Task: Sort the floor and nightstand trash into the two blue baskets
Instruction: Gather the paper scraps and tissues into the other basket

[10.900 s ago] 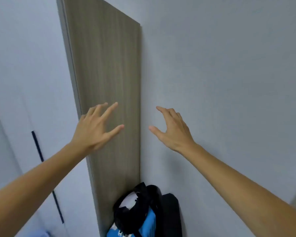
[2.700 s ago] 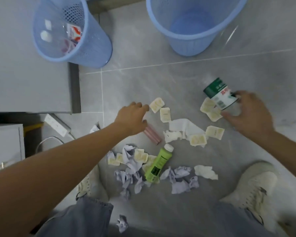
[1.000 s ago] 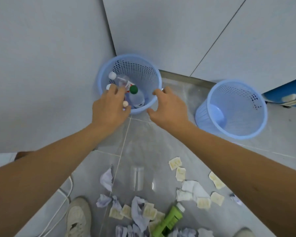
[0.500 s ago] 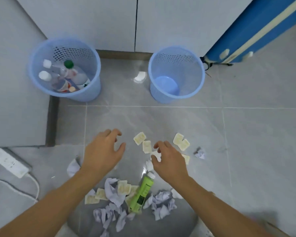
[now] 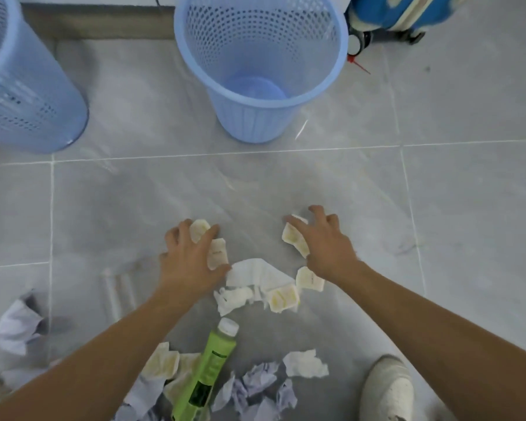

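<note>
Two blue baskets stand at the top: one (image 5: 28,117) at the left edge, its contents out of sight, and an empty one (image 5: 340,65) in the middle. Trash lies on the grey tile floor. My left hand (image 5: 189,262) curls over two small yellowish packets (image 5: 217,253) and pinches them between its fingers. My right hand (image 5: 328,244) claws over other packets (image 5: 292,237) a little to the right and grips them. Between my arms lie a white tissue (image 5: 255,273), more packets (image 5: 283,297) and a green bottle (image 5: 207,369) with a white cap.
Crumpled lilac paper lies at the bottom middle (image 5: 255,387) and at the left (image 5: 16,329). A faint clear tube (image 5: 119,293) lies left of my left arm. My white shoe (image 5: 389,387) is at the bottom right. A blue suitcase (image 5: 401,10) stands behind the middle basket.
The view has dropped closer to the floor. Both hands moved forward from above the pile and closed their fingers over the yellowish packets.
</note>
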Demonstrator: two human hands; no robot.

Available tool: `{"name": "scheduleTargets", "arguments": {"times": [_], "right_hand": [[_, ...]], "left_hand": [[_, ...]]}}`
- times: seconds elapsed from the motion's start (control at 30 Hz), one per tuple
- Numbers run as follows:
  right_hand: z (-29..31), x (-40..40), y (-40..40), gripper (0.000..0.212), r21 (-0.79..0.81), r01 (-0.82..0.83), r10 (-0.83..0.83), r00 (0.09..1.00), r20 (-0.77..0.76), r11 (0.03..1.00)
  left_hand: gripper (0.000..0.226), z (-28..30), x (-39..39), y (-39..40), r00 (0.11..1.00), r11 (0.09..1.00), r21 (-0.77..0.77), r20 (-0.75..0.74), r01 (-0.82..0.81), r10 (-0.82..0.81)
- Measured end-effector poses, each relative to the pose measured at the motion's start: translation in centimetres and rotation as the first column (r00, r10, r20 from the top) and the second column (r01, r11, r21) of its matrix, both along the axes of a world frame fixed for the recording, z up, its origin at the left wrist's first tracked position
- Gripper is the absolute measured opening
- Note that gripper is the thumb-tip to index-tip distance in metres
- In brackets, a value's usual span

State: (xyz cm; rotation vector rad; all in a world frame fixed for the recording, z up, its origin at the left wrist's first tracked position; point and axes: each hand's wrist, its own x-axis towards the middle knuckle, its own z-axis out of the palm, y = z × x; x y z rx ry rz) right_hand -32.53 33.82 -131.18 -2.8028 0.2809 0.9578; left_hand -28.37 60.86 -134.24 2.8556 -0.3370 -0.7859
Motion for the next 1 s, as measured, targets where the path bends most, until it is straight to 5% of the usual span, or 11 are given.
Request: {"name": "scheduleTargets", "arguments": {"times": [0.07, 0.17, 0.37, 0.53, 0.77, 1.0], "right_hand": [[-1.4, 0.1, -0.3, 0.094, -0.043, -0.075, 0.076, 0.997, 0.032, 0.996], [-2.7, -0.3, -0.5, 0.075, -0.014, -0.107, 0.108, 0.989, 0.098, 0.994], [-4.3, -1.5, -0.8, 0.037, 0.119, -0.058, 0.039, 0.987, 0.158, 0.991], [-1.3, -0.8, 0.4, 0.020, 0.136, 0.015, -0.058, 0.947, 0.315, 0.991], [11.5, 3.9, 4.4, 0.008, 0.445, 0.101, -0.372, 0.726, 0.578, 0.890], [21.7, 14.6, 3.9, 0.017, 0.602, 0.114, -0.567, 0.510, 0.647, 0.790]], "left_hand": [[0.076, -1.1, -0.7, 0.0, 0.993, 0.997, 0.031, 0.094, 0.067, -0.069], [0.053, -2.3, -1.7, 0.2, 0.978, 0.981, -0.131, 0.169, 0.142, -0.119], [0.026, -2.7, -1.5, 0.0, 1.000, 0.951, -0.310, -0.006, 0.020, -0.023], [0.026, -0.3, -0.2, 0.0, 0.980, 0.897, -0.416, -0.183, -0.151, 0.080], [0.027, 12.2, 4.2, -1.8, 0.965, 0.716, -0.670, -0.001, -0.195, 0.262], [0.028, 22.6, 14.2, -5.7, 0.936, 0.537, -0.818, -0.007, -0.208, 0.351]]}}
